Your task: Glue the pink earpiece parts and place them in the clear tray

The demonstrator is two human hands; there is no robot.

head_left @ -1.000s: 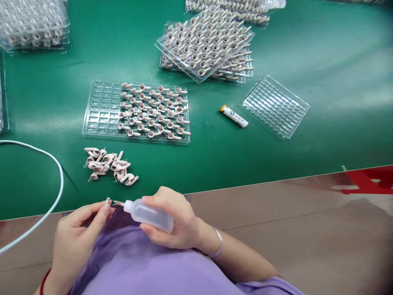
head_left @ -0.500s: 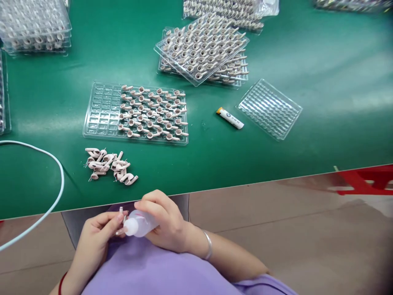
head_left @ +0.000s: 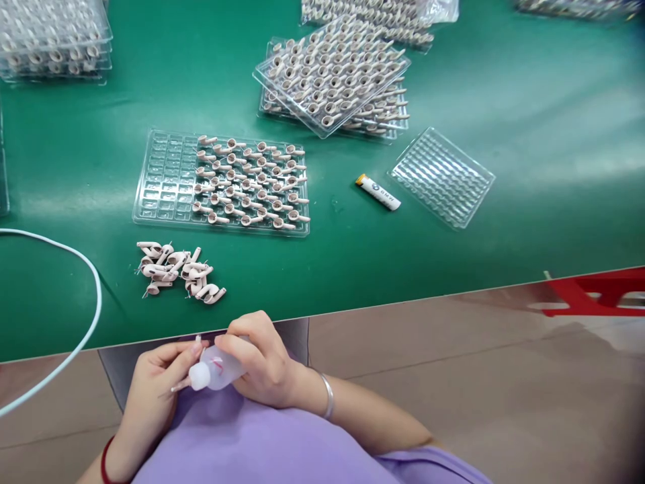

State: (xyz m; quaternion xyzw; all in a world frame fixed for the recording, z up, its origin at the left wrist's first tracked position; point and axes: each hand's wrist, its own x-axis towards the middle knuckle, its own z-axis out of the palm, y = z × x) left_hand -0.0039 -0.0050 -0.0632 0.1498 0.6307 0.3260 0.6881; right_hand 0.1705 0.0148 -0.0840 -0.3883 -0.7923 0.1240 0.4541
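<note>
My left hand pinches a small white earbud housing, whose stem end sticks up past the thumb; its other parts are hidden by the fingers. Wrapped in my right hand is a translucent squeeze bottle with a white cap and a thin nozzle. The bottle lies tilted, its nozzle pointing left across the left hand's fingers. On the table just beyond my hands is a loose pile of earbud housings. Behind it, a clear plastic tray carries rows of these housings, with its left columns bare.
Stacked filled trays stand at the back centre, and another stack at the back left. A white tube marked BMW lies beside a small clear tray. A white cable curves over the left side. A red stool shows at right.
The bottle and my right hand have shifted slightly left, so the nozzle now reaches further past the left hand's fingers. The view has moved a little.
</note>
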